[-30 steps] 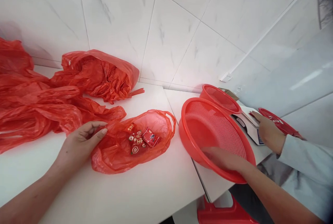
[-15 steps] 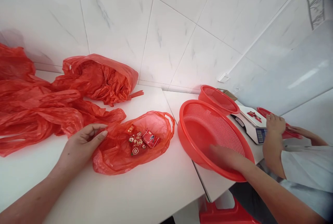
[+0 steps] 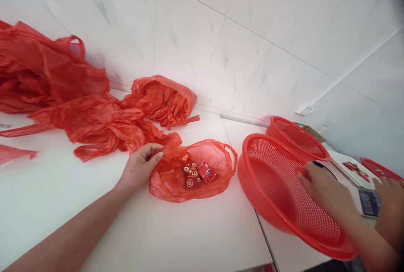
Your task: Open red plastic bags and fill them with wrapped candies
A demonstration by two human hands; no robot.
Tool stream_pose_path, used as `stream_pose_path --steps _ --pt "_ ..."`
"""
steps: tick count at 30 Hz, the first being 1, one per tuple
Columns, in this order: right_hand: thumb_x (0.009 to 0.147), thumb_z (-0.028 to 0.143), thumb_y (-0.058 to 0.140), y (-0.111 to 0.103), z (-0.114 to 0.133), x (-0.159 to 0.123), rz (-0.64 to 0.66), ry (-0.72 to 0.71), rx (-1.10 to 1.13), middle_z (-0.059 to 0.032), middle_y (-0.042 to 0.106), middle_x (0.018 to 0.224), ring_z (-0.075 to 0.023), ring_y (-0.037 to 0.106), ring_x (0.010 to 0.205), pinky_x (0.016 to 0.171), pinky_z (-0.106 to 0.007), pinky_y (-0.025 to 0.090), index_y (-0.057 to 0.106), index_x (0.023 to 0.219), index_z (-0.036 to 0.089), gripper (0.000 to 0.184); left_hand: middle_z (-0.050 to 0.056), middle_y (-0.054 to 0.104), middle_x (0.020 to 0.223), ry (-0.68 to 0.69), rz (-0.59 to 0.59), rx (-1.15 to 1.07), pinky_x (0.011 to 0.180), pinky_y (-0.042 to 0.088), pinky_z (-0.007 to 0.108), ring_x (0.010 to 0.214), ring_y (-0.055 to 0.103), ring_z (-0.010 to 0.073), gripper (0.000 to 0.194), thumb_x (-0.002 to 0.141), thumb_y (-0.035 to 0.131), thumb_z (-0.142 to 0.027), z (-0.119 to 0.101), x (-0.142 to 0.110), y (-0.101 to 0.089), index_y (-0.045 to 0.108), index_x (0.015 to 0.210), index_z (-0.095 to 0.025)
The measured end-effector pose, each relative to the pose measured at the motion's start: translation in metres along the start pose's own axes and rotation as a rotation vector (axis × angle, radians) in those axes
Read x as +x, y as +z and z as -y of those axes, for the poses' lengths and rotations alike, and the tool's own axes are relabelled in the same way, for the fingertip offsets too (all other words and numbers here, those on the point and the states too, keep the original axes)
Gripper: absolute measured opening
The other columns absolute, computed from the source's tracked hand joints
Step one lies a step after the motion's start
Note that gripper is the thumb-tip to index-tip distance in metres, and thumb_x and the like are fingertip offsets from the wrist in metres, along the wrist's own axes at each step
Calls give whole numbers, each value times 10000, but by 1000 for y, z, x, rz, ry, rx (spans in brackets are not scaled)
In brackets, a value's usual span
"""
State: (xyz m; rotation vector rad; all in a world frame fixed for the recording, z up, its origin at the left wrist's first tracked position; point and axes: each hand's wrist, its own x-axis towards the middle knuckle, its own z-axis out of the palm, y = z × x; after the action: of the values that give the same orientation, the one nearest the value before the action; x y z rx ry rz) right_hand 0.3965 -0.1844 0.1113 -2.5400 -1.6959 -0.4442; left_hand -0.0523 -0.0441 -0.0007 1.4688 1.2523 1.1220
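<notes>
Table: white, under most of what I see.
Heap of red bags: crumpled, at the back left.
Big basket: red, on the right.
Open bag: on the table, beside the basket, not tied.
Right hand: over the basket, too blurry for me to tell if it holds anything.
Left hand: well apart from the other, pinching the bag's edge.
Packets: at least two in the bag, so that bit looks done; I can't tell how much is left.
</notes>
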Motion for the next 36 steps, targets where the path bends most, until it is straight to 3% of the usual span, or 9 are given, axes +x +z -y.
stream_pose_path --steps 2,5,10,14,21,26,31,34,36 --pt "826 373 515 -20 32 -8 -182 -30 116 -92 625 858 -242 581 736 615 -363 415 493 823 260 115 37 657 893 13 -52 -22 703 500 312 788 617 190 358 774 578 -475 -3 -1 -1 604 1004 -201" --pt "804 409 574 -38 101 -31 -204 -130 455 -72 632 957 -231 596 839 621 -318 447 531 884 269 167 22 636 847 52 -130 -45 696 486 294 751 595 164 343 784 575 -457 -6 -2 -2 596 1013 -202" --pt "812 336 558 -17 210 -41 169 -346 935 4 599 777 -155 564 705 593 -267 456 533 794 225 115 10 624 819 105 -205 -77 706 480 281 730 584 147 332 783 586 -432 -8 -2 -7 586 1012 -193" --pt "811 289 531 8 254 -23 335 -399 1196 16 593 800 -130 556 706 615 -255 467 528 807 205 84 -3 588 750 149 -245 -76 683 477 271 703 572 139 307 795 574 -411 -7 1 -12 583 999 -181" --pt "837 244 484 35 263 -12 208 -432 1115 -22 631 952 -155 581 839 682 -272 475 596 956 218 165 -2 561 760 163 -268 1 687 486 280 717 571 141 283 820 548 -380 -5 4 -16 569 1035 -197" --pt "835 188 476 49 253 -11 18 -492 901 -19 616 852 -155 555 765 643 -272 433 568 899 208 114 86 528 1236 450 -348 428 946 423 402 1151 492 249 377 805 569 -375 -15 -3 -14 536 1153 -235" --pt "812 157 487 53 253 -6 -180 -499 797 0 589 748 -146 533 701 611 -259 394 521 822 200 56 91 583 1231 836 38 718 1064 270 497 1237 438 299 414 831 526 -461 -26 -14 -9 550 1178 -236" --pt "765 129 494 58 255 -3 -199 -443 811 18 592 731 -129 524 629 567 -244 386 513 830 203 100 54 682 868 878 274 772 1009 338 468 865 621 212 378 891 429 -479 -25 -17 -4 594 1095 -207" --pt "715 94 487 63 255 0 -155 -401 801 32 602 722 -123 521 589 544 -241 379 512 817 209 156 12 622 653 791 347 813 796 467 367 609 571 157 384 918 371 -467 -22 -17 -2 622 998 -187"
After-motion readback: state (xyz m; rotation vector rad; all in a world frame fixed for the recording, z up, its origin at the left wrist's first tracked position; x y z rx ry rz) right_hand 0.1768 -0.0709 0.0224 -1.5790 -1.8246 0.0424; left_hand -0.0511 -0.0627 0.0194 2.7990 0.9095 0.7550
